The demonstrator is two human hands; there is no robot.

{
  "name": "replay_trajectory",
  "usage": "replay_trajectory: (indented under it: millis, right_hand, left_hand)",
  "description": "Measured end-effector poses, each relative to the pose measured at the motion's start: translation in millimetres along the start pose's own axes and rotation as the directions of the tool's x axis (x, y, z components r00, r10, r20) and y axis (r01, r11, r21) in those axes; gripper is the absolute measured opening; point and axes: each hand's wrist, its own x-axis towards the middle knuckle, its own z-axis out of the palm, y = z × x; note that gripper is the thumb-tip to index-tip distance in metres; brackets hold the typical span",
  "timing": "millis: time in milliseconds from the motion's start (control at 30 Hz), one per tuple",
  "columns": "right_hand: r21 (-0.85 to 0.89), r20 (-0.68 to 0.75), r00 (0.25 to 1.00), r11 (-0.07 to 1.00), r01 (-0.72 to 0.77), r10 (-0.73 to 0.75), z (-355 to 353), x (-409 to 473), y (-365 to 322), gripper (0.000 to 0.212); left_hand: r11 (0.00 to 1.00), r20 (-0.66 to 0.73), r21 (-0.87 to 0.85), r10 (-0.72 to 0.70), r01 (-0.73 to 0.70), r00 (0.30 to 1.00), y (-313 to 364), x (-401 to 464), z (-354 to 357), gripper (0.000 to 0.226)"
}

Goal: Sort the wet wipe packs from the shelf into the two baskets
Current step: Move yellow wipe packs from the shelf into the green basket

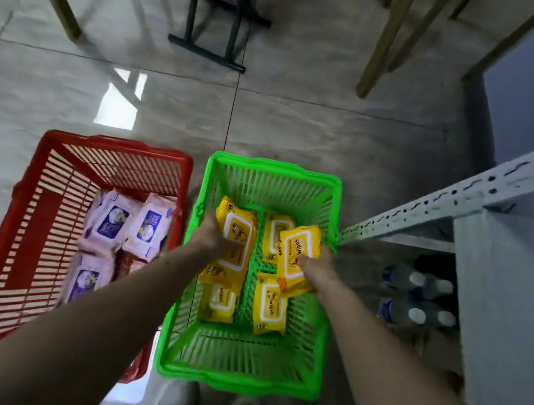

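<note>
While both hands reach into the green basket point(240, 384), the left hand point(215, 239) grips one yellow pack point(236, 236) and the right hand point(316, 267) another point(296, 255); each should be laid flat beside those already inside, away from the red basket point(8, 254)

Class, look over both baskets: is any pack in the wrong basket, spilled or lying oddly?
Nothing is missorted: yellow packs fill the green basket, pink packs the red basket. The only crooked ones are the yellow pack in the left hand and the one in the right hand, both tilted above the rows.
</note>
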Motion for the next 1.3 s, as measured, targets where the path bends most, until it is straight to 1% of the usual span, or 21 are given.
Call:
replay_trajectory:
  millis: [67, 133, 267, 367, 433, 500, 567, 633, 700, 733, 767, 800, 833, 867, 900, 967, 1000, 1033, 1100, 1200, 1300]
  right_hand:
    - [-0.017, -0.004, 1.0, 1.0, -0.009, 0.009, 19, 40, 15, 0.051]
    - [-0.012, 0.004, 1.0, 1.0, -0.004, 0.004, 35, 74, 24, 0.043]
    - [0.047, -0.021, 0.999, 0.999, 0.027, -0.026, 62, 132, 30, 0.04]
    - [0.077, -0.029, 0.998, 0.996, 0.051, -0.049, 74, 162, 31, 0.05]
    - [0.118, 0.003, 1.0, 0.993, 0.027, -0.028, 81, 179, 35, 0.056]
    - [0.12, 0.03, 1.0, 0.993, 0.0, -0.004, 86, 191, 42, 0.058]
    - [0.107, 0.03, 1.0, 0.994, -0.001, -0.003, 92, 202, 52, 0.06]
    - [-0.006, -0.047, 0.997, 0.998, 0.063, -0.063, 99, 205, 59, 0.061]
    - [-0.2, -0.189, 0.96, 0.965, 0.166, -0.205, 106, 203, 64, 0.063]
    - [-0.283, -0.237, 0.928, 0.934, 0.218, -0.288, 107, 199, 64, 0.063]
    - [-0.369, -0.243, 0.902, 0.894, 0.255, -0.357, 107, 195, 63, 0.061]
    - [-0.463, -0.211, 0.891, 0.844, 0.272, -0.403, 106, 193, 63, 0.054]
    - [-0.521, -0.158, 0.898, 0.807, 0.278, -0.411, 102, 189, 63, 0.047]
    - [-0.542, -0.105, 0.911, 0.791, 0.283, -0.398, 96, 181, 62, 0.041]
    - [-0.595, -0.057, 0.922, 0.754, 0.277, -0.383, 89, 173, 62, 0.041]
    - [-0.664, -0.024, 0.942, 0.71, 0.236, -0.335, 76, 149, 61, 0.05]
    - [-0.661, -0.03, 0.95, 0.719, 0.214, -0.31, 67, 134, 60, 0.053]
    - [-0.666, -0.023, 0.953, 0.715, 0.211, -0.302, 57, 116, 56, 0.054]
    - [-0.691, -0.016, 0.954, 0.693, 0.206, -0.299, 37, 75, 46, 0.055]
    - [-0.735, 0.001, 0.959, 0.65, 0.194, -0.285, 1, 8, 24, 0.051]
    - [-0.722, 0.011, 0.955, 0.658, 0.213, -0.296, -38, -66, -7, 0.047]
  left_hand:
    - [0.999, -0.021, 0.037, -0.017, 0.017, 1.0, -18, 38, 21, 0.083]
    - [0.998, -0.021, 0.044, -0.04, 0.041, 0.999, -32, 71, 35, 0.071]
    - [0.997, -0.006, -0.068, -0.022, 0.021, 1.0, -48, 129, 54, 0.054]
    - [0.989, -0.013, -0.145, 0.021, -0.023, 1.0, -52, 159, 64, 0.049]
    - [0.987, -0.02, -0.155, 0.04, -0.042, 0.999, -56, 176, 72, 0.055]
    - [0.991, -0.056, -0.119, 0.05, -0.056, 0.997, -63, 188, 78, 0.06]
    - [0.993, -0.087, -0.071, 0.093, -0.099, 0.992, -73, 196, 85, 0.056]
    - [0.984, -0.143, 0.097, 0.165, -0.153, 0.976, -80, 200, 91, 0.054]
    - [0.927, -0.229, 0.33, 0.262, -0.178, 0.938, -83, 199, 96, 0.054]
    - [0.869, -0.248, 0.454, 0.334, -0.195, 0.909, -83, 197, 97, 0.055]
    - [0.775, -0.219, 0.595, 0.41, -0.212, 0.886, -82, 194, 97, 0.058]
    - [0.651, -0.148, 0.727, 0.461, -0.22, 0.875, -83, 191, 96, 0.062]
    - [0.532, -0.059, 0.815, 0.469, -0.228, 0.881, -83, 186, 92, 0.061]
    - [0.475, 0.0, 0.85, 0.435, -0.23, 0.901, -83, 180, 88, 0.055]
    - [0.447, 0.037, 0.868, 0.379, -0.218, 0.925, -81, 171, 83, 0.049]
    - [0.439, 0.068, 0.877, 0.293, -0.197, 0.954, -75, 151, 73, 0.044]
    - [0.449, 0.073, 0.871, 0.282, -0.199, 0.957, -68, 135, 66, 0.046]
    - [0.444, 0.088, 0.87, 0.286, -0.213, 0.954, -60, 118, 60, 0.05]
    - [0.394, 0.114, 0.887, 0.316, -0.239, 0.942, -41, 79, 45, 0.053]
    - [0.36, 0.124, 0.897, 0.35, -0.255, 0.929, -5, 15, 14, 0.047]
    - [0.295, 0.132, 0.919, 0.392, -0.261, 0.911, 41, -56, -24, 0.042]
